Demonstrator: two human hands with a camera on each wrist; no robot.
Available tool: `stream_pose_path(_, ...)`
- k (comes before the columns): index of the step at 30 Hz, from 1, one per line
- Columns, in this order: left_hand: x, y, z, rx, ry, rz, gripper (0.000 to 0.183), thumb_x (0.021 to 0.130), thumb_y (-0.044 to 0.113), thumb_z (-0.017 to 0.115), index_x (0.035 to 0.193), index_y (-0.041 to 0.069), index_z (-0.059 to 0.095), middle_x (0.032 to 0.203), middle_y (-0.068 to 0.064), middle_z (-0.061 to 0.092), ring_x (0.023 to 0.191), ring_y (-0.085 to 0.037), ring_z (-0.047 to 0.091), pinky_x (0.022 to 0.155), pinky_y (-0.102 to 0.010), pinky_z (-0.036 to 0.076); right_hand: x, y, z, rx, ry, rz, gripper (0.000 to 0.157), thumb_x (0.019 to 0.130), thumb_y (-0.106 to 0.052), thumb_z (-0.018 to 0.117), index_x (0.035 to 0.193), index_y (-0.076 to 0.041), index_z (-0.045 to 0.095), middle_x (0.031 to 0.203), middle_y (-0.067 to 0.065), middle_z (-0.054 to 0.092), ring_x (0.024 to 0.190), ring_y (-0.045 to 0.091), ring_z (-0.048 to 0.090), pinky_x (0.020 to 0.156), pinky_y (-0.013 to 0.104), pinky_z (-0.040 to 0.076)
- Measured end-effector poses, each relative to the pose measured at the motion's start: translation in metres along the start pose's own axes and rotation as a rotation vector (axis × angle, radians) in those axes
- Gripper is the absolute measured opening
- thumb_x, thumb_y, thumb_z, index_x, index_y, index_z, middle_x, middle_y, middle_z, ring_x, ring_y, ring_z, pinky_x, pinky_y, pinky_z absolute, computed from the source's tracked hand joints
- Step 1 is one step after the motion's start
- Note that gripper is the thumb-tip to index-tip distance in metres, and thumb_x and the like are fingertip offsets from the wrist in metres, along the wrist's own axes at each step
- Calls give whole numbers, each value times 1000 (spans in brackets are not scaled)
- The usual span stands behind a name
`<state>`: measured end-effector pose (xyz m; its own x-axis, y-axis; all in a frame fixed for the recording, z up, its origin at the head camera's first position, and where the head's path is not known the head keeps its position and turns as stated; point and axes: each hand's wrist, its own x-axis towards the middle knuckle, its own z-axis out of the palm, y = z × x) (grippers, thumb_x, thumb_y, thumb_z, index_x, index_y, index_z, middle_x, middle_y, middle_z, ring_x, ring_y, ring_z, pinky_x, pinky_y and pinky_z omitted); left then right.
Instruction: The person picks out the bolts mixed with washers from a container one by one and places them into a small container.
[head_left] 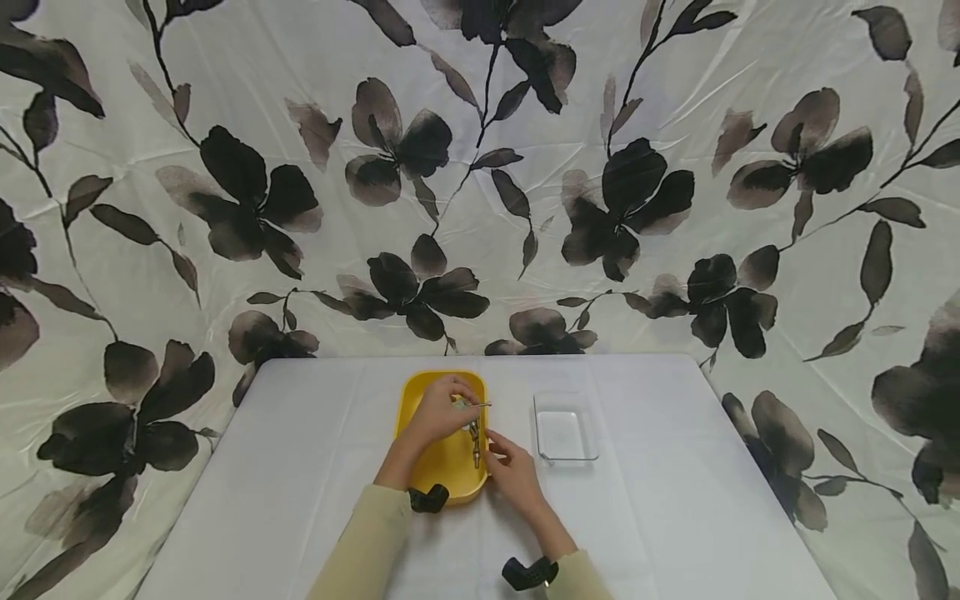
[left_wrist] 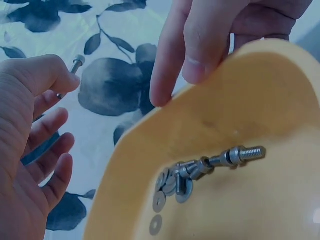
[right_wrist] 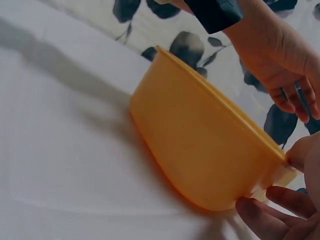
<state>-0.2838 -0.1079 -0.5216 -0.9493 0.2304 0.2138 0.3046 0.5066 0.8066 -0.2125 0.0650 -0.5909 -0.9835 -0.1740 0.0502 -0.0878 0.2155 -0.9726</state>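
Observation:
A yellow plastic bin [head_left: 444,479] stands on the white table. Above its far part, my left hand [head_left: 441,412] pinches a small metal screw [left_wrist: 78,61] between thumb and index finger, other fingers loosely bent. My right hand [head_left: 517,477] is at the bin's right side; in the right wrist view its thumb lies at the rim and its fingers [right_wrist: 257,215] touch the outer wall. Inside the bin, several socket-head screws [left_wrist: 242,156] lie in a line beside a cluster of flat washers [left_wrist: 159,201], along the right wall.
To the right of the bin stands a clear rectangular dish [head_left: 566,427]. The white-covered table [head_left: 660,500] ends at a far edge against a hanging floral cloth [head_left: 510,192]. Dark bands with cameras [head_left: 529,573] sit on both wrists.

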Motion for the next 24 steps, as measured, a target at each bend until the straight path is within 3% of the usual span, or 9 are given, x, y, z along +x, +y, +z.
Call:
stream_pose_path(5,1,4,-2,-9,2,70,7,77,14,76,76,19,72,90,4,60,93,-25,60,85,-48,50,0,-10,-10,-63,-16,-63,37,98,-13,55,133,-1,56,123,23,60,89,33,67,66,26,55)
stream_pose_path(9,-1,8,-3,-15,-2,67,9,77,11,75,75,19,71,89,4,59,93,-28,59,85,-51,49,0,-28,-26,-173,6,-108,31,97,-14,58,126,-4,62,122,15,63,88,28,68,66,25,54)
stream_pose_path(13,-1,13,-4,-16,-11,41,9,77,11,76,75,19,71,92,3,60,95,-31,59,87,-52,49,3,-43,-50,-289,71,-148,25,95,-13,61,119,-8,67,118,8,66,92,20,67,71,27,54)
stream_pose_path(17,3,18,-2,-10,-27,39,8,77,14,77,76,19,72,94,4,60,94,-27,58,83,-45,51,7,-51,-81,-341,153,-177,22,93,-10,63,114,-8,69,115,6,67,94,19,67,75,30,55)
stream_pose_path(24,6,25,10,25,-88,31,7,80,16,76,77,22,72,94,6,59,97,-30,58,81,-36,50,8,-43,-129,-435,279,-203,21,92,-9,64,112,-4,69,115,13,66,105,31,64,84,41,53)
